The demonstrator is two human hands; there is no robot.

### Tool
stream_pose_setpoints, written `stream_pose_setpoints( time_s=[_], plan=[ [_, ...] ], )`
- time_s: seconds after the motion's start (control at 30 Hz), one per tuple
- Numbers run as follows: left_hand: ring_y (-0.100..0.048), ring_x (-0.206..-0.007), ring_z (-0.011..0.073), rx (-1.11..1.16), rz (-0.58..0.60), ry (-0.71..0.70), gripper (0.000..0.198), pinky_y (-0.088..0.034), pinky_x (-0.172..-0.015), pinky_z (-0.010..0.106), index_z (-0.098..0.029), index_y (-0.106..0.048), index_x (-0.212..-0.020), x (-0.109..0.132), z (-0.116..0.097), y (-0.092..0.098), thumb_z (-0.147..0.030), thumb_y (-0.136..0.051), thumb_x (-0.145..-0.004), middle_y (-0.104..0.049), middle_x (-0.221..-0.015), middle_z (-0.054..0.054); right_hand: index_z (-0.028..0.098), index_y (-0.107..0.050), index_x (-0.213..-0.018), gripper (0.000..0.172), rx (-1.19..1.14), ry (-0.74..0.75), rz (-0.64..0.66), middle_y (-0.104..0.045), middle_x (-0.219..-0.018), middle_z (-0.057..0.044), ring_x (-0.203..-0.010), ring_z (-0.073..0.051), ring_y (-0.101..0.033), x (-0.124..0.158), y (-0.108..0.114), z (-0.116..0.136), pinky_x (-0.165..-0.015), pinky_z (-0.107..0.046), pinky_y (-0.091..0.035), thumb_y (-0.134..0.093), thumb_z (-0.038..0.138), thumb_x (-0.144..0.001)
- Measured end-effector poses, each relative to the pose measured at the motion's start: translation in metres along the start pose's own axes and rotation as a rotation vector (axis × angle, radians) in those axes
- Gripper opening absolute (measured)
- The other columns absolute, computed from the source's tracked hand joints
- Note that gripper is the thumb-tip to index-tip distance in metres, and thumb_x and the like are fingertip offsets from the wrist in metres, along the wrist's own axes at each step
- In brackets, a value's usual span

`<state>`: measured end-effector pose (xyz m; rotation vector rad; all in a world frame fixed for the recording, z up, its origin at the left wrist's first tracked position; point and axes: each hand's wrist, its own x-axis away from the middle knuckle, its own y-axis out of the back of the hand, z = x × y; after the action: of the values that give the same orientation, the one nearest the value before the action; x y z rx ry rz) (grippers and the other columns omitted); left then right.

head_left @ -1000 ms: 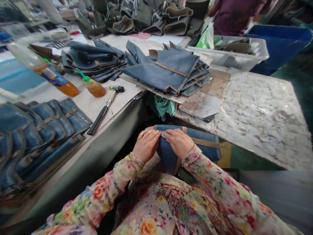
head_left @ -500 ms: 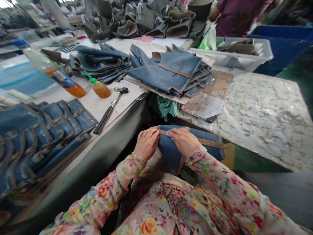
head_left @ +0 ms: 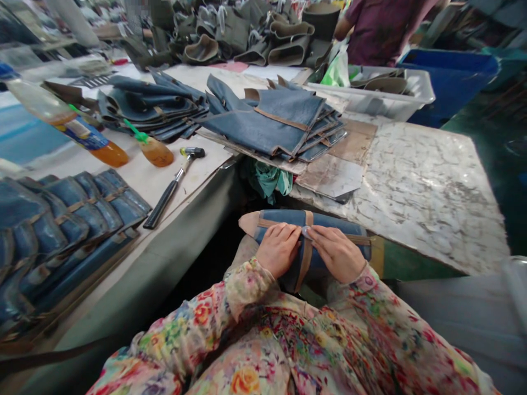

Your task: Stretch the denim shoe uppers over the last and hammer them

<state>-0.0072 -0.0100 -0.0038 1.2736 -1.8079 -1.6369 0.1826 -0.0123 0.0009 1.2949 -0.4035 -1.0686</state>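
A blue leather boot upper (head_left: 280, 215) with tan strips lies in front of my lap, over a long form with a pale rounded tip (head_left: 249, 223). One tan strip (head_left: 306, 263) crosses it; another runs lengthwise. My left hand (head_left: 279, 248) lies on the leather left of the crossing strip, its fingers laid along the lengthwise one. From the right, my right hand (head_left: 338, 251) pinches a small pale round piece (head_left: 305, 231) against the crossing of the strips. What that piece is cannot be made out.
A hammer (head_left: 173, 189), a green-tipped squeeze bottle (head_left: 154, 150) and a larger bottle (head_left: 88, 134) are on the left table. Blue uppers are stacked at left (head_left: 82, 206) and ahead (head_left: 280, 120). A white bin (head_left: 395, 104) stands behind, near a person in a maroon shirt (head_left: 370, 33).
Both hands have moved right along the upper, from its left end to the crossing strip. The pale tip and left end are now uncovered. The view has shifted slightly right.
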Motion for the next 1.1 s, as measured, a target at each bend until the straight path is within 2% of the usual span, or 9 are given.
stream_pose_setpoints(
  time_s=[0.2, 0.47, 0.63, 0.73, 0.8, 0.87, 0.93, 1.0, 1.1],
  plan=[
    [-0.046, -0.106, 0.0195, -0.034, 0.037, -0.016, 0.035, -0.033, -0.09, 0.036, -0.024, -0.049, -0.121, -0.004, -0.004, 0.0, -0.034, -0.038, -0.09, -0.055, -0.112, 0.004, 0.017, -0.057, -0.117, 0.034, 0.018, -0.065, 0.012, -0.058, -0.114, -0.008, -0.104, -0.02, -0.051, 0.024, 0.009, -0.022, -0.092, -0.037, -0.044, -0.037, 0.024, -0.09],
    [-0.048, -0.103, 0.0176, -0.057, 0.025, -0.057, 0.032, -0.034, -0.084, 0.035, -0.021, -0.051, -0.118, -0.016, -0.011, -0.003, -0.029, -0.039, -0.089, -0.057, -0.109, 0.004, 0.017, -0.057, -0.117, 0.035, 0.124, -0.195, -0.049, -0.059, -0.113, -0.007, -0.102, -0.021, -0.052, 0.062, 0.029, -0.044, -0.092, -0.036, -0.044, -0.038, 0.027, -0.089],
    [-0.049, -0.1, 0.0174, -0.009, 0.046, -0.07, 0.03, -0.037, -0.081, 0.034, -0.021, -0.054, -0.114, -0.022, -0.011, -0.005, -0.029, -0.039, -0.089, -0.058, -0.108, 0.005, 0.017, -0.057, -0.117, 0.035, 0.191, -0.318, -0.107, -0.059, -0.11, -0.008, -0.101, -0.021, -0.053, 0.074, 0.026, -0.041, -0.089, -0.036, -0.045, -0.038, 0.028, -0.089],
    [-0.049, -0.098, 0.0169, 0.03, 0.058, -0.063, 0.03, -0.039, -0.082, 0.032, -0.022, -0.056, -0.112, -0.021, 0.0, 0.001, -0.031, -0.039, -0.089, -0.059, -0.106, 0.004, 0.015, -0.058, -0.115, 0.035, 0.224, -0.374, -0.133, -0.06, -0.109, -0.009, -0.099, -0.021, -0.053, 0.076, 0.022, -0.035, -0.087, -0.036, -0.046, -0.038, 0.028, -0.089],
    [-0.051, -0.096, 0.017, 0.007, 0.031, -0.015, 0.029, -0.04, -0.083, 0.032, -0.022, -0.059, -0.108, -0.016, 0.019, 0.013, -0.032, -0.04, -0.089, -0.059, -0.104, 0.004, 0.015, -0.058, -0.114, 0.036, 0.231, -0.367, -0.134, -0.06, -0.108, -0.009, -0.099, -0.021, -0.053, 0.077, 0.021, -0.035, -0.086, -0.035, -0.046, -0.038, 0.029, -0.089],
    [-0.052, -0.095, 0.0175, -0.08, -0.046, 0.091, 0.027, -0.041, -0.082, 0.032, -0.022, -0.061, -0.103, -0.008, 0.051, 0.033, -0.033, -0.041, -0.088, -0.06, -0.102, 0.004, 0.015, -0.059, -0.114, 0.036, 0.237, -0.327, -0.131, -0.06, -0.107, -0.009, -0.098, -0.022, -0.054, 0.079, 0.021, -0.038, -0.085, -0.036, -0.047, -0.038, 0.03, -0.088],
    [-0.053, -0.094, 0.0193, -0.208, -0.16, 0.238, 0.027, -0.043, -0.082, 0.034, -0.022, -0.061, -0.102, 0.006, 0.092, 0.058, -0.034, -0.042, -0.087, -0.06, -0.102, 0.005, 0.015, -0.059, -0.113, 0.036, 0.247, -0.292, -0.138, -0.06, -0.107, -0.01, -0.097, -0.022, -0.054, 0.079, 0.019, -0.042, -0.084, -0.037, -0.047, -0.038, 0.031, -0.088],
    [-0.053, -0.095, 0.0256, -0.296, -0.246, 0.359, 0.032, -0.043, -0.082, 0.041, -0.014, -0.059, -0.106, 0.023, 0.136, 0.084, -0.032, -0.041, -0.086, -0.058, -0.104, 0.013, 0.015, -0.059, -0.113, 0.036, 0.26, -0.279, -0.161, -0.06, -0.106, -0.01, -0.095, -0.023, -0.054, 0.077, 0.017, -0.044, -0.083, -0.038, -0.047, -0.038, 0.03, -0.087],
    [-0.057, -0.085, 0.0292, -0.472, -0.349, 0.501, 0.033, -0.046, -0.069, 0.043, -0.013, -0.061, -0.101, 0.051, 0.193, 0.108, -0.035, -0.045, -0.082, -0.06, -0.097, 0.017, 0.017, -0.058, -0.115, 0.035, 0.251, -0.255, -0.185, -0.06, -0.107, -0.009, -0.095, -0.023, -0.054, 0.066, 0.01, -0.035, -0.085, -0.04, -0.046, -0.038, 0.028, -0.087]
  ],
)
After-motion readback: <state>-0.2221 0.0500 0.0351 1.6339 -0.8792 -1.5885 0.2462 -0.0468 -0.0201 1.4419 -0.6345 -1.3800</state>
